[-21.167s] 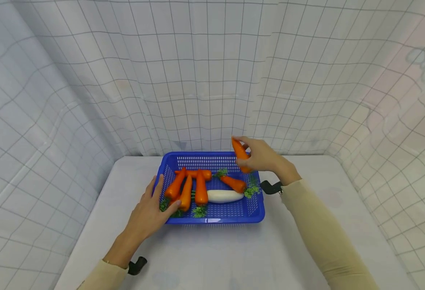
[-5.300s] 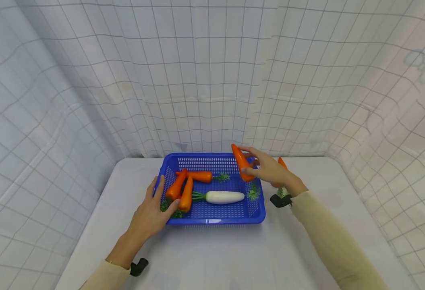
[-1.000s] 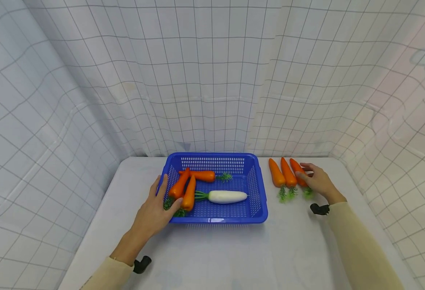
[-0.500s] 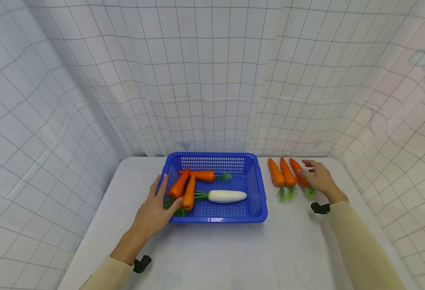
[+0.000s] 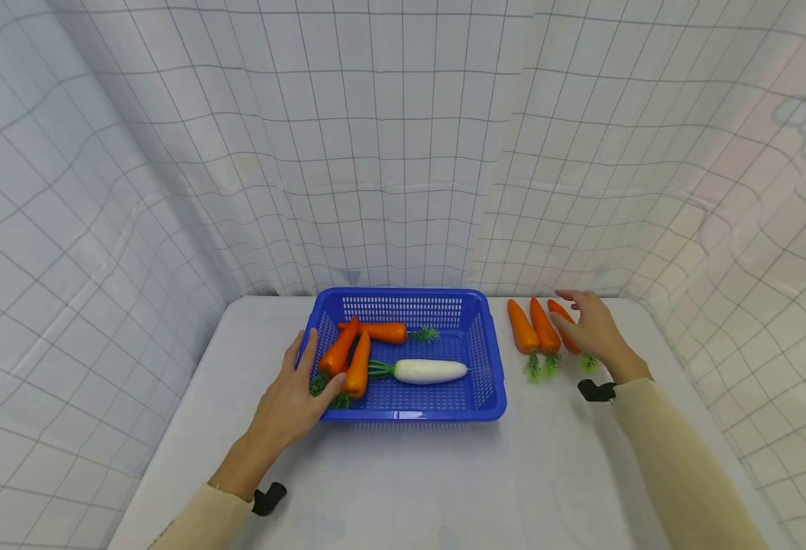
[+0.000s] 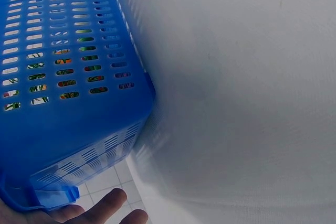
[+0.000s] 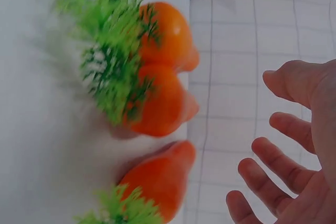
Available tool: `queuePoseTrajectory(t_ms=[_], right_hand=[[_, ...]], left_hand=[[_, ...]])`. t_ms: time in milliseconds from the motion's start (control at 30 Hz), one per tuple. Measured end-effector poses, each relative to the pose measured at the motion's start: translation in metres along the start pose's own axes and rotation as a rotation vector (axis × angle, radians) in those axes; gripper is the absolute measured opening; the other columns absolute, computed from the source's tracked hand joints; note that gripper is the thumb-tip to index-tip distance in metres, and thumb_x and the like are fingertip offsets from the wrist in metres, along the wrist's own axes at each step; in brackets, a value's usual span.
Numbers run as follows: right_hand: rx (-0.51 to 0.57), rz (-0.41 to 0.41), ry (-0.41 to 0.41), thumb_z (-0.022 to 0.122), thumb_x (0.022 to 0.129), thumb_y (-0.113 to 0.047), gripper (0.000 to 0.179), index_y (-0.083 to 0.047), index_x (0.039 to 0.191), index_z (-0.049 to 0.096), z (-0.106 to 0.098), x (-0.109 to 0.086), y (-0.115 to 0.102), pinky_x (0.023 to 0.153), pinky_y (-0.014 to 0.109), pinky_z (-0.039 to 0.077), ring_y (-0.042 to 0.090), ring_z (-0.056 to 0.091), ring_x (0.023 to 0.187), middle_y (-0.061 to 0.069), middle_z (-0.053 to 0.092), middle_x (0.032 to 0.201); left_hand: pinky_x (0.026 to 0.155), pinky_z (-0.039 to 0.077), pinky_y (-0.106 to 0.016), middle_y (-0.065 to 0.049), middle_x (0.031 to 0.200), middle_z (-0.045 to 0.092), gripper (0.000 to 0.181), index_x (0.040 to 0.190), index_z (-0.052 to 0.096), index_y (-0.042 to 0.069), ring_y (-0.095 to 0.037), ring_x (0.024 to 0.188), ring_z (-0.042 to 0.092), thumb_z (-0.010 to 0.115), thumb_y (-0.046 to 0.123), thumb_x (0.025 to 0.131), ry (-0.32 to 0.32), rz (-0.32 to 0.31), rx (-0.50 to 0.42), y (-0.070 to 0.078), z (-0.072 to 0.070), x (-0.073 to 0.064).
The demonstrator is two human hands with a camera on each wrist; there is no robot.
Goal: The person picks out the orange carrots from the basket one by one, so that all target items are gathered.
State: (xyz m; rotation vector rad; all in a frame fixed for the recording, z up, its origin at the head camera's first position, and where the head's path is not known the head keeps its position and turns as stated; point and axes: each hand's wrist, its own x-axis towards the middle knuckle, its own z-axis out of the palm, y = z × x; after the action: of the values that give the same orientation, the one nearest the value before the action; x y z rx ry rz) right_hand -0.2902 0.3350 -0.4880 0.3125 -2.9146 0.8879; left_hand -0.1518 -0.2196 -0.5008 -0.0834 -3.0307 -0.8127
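My left hand (image 5: pixel 289 405) holds the left rim of the blue plastic basket (image 5: pixel 409 416), thumb over the inner side; in the left wrist view its fingers (image 6: pixel 107 205) show beyond the rim. Inside the basket lie three orange carrots (image 5: pixel 357 367) with green tops, one crosswise at the back, and a white radish (image 5: pixel 430 371). To the right of the basket, three carrots (image 5: pixel 522 328) lie side by side on the table. My right hand (image 5: pixel 598 328), fingers spread and holding nothing, is above the rightmost carrot (image 7: pixel 160 182), apart from it in the right wrist view.
A white table (image 5: pixel 409 489) carries everything. Behind it and at both sides hang white grid-patterned sheets (image 5: pixel 403 191), close to the table's back edge. Black wrist mounts (image 5: pixel 270 498) stick out near both wrists.
Carrots have gone from the basket to the table on the right over the earlier frames. In the last second my right hand let go of the rightmost carrot and moved slightly up and left.
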Motion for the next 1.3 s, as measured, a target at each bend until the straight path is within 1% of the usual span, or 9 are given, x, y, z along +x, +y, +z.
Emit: queuePoseTrajectory(t_ms=[133, 233, 400, 567, 700, 833, 1000, 1133, 1300], right_hand=[[-0.012, -0.044, -0.009, 0.072, 0.115, -0.021, 0.06, 0.004, 0.167, 0.057, 0.003, 0.006, -0.016, 0.127, 0.08, 0.047, 0.06, 0.055, 0.149, 0.039, 0.055, 0.162], [-0.011, -0.082, -0.031, 0.072, 0.115, -0.02, 0.06, 0.004, 0.167, 0.057, 0.003, 0.007, -0.033, 0.129, 0.081, 0.044, 0.061, 0.053, 0.15, 0.039, 0.054, 0.163], [-0.032, -0.137, -0.081, 0.074, 0.115, -0.022, 0.06, 0.001, 0.168, 0.058, 0.004, 0.011, -0.068, 0.127, 0.079, 0.048, 0.059, 0.056, 0.146, 0.038, 0.056, 0.162], [-0.079, -0.188, -0.138, 0.077, 0.114, -0.028, 0.064, -0.006, 0.17, 0.058, 0.007, 0.012, -0.107, 0.128, 0.076, 0.05, 0.053, 0.057, 0.152, 0.031, 0.058, 0.165], [-0.1, -0.238, -0.192, 0.08, 0.113, -0.031, 0.068, -0.01, 0.173, 0.056, 0.014, 0.013, -0.136, 0.125, 0.072, 0.055, 0.048, 0.06, 0.153, 0.027, 0.058, 0.167], [-0.113, -0.29, -0.246, 0.08, 0.113, -0.033, 0.069, -0.012, 0.173, 0.055, 0.022, 0.014, -0.162, 0.124, 0.069, 0.058, 0.047, 0.063, 0.152, 0.026, 0.059, 0.168], [-0.115, -0.358, -0.337, 0.079, 0.113, -0.033, 0.069, -0.01, 0.174, 0.055, 0.036, 0.017, -0.188, 0.126, 0.065, 0.058, 0.045, 0.066, 0.15, 0.025, 0.06, 0.168], [-0.073, -0.405, -0.441, 0.078, 0.114, -0.033, 0.068, -0.009, 0.174, 0.055, 0.051, 0.022, -0.202, 0.124, 0.059, 0.061, 0.041, 0.072, 0.143, 0.024, 0.065, 0.164], [0.009, -0.438, -0.557, 0.077, 0.115, -0.034, 0.066, -0.009, 0.172, 0.056, 0.072, 0.029, -0.214, 0.118, 0.051, 0.066, 0.033, 0.08, 0.128, 0.023, 0.068, 0.161]], left_hand=[[0.116, 0.059, -0.078, -0.027, 0.195, 0.009, 0.105, 0.19, 0.005, 0.016, -0.064, 0.155, 0.058, 0.058, 0.069, 0.115, 0.002, -0.001, 0.0, 0.0, 0.0, 0.0], [0.114, 0.06, -0.077, -0.028, 0.195, 0.009, 0.105, 0.19, 0.006, 0.016, -0.064, 0.154, 0.059, 0.058, 0.069, 0.115, 0.003, 0.002, -0.003, 0.001, 0.0, 0.0], [0.114, 0.061, -0.077, -0.028, 0.195, 0.009, 0.106, 0.19, 0.006, 0.016, -0.064, 0.154, 0.059, 0.058, 0.069, 0.115, 0.001, 0.002, -0.002, 0.002, 0.0, 0.002], [0.118, 0.058, -0.077, -0.027, 0.196, 0.007, 0.106, 0.19, 0.003, 0.017, -0.064, 0.157, 0.056, 0.056, 0.07, 0.115, -0.011, -0.011, 0.001, 0.001, -0.001, 0.001], [0.119, 0.057, -0.077, -0.026, 0.196, 0.005, 0.106, 0.19, 0.001, 0.018, -0.063, 0.159, 0.054, 0.056, 0.07, 0.115, -0.024, -0.021, -0.01, 0.001, 0.0, 0.0], [0.119, 0.058, -0.076, -0.025, 0.196, 0.005, 0.106, 0.19, 0.001, 0.019, -0.063, 0.159, 0.054, 0.055, 0.071, 0.115, -0.023, -0.026, -0.024, 0.001, 0.0, 0.0], [0.117, 0.059, -0.076, -0.026, 0.196, 0.007, 0.106, 0.19, 0.002, 0.02, -0.063, 0.157, 0.056, 0.054, 0.073, 0.115, -0.017, -0.022, -0.023, 0.001, 0.0, 0.0], [0.117, 0.059, -0.077, -0.026, 0.196, 0.008, 0.105, 0.19, 0.004, 0.019, -0.063, 0.158, 0.055, 0.055, 0.072, 0.115, -0.011, -0.017, -0.023, 0.001, 0.0, 0.0], [0.116, 0.059, -0.076, -0.027, 0.196, 0.009, 0.105, 0.19, 0.005, 0.018, -0.064, 0.158, 0.055, 0.056, 0.071, 0.115, -0.003, -0.01, -0.02, 0.0, 0.001, 0.0]])
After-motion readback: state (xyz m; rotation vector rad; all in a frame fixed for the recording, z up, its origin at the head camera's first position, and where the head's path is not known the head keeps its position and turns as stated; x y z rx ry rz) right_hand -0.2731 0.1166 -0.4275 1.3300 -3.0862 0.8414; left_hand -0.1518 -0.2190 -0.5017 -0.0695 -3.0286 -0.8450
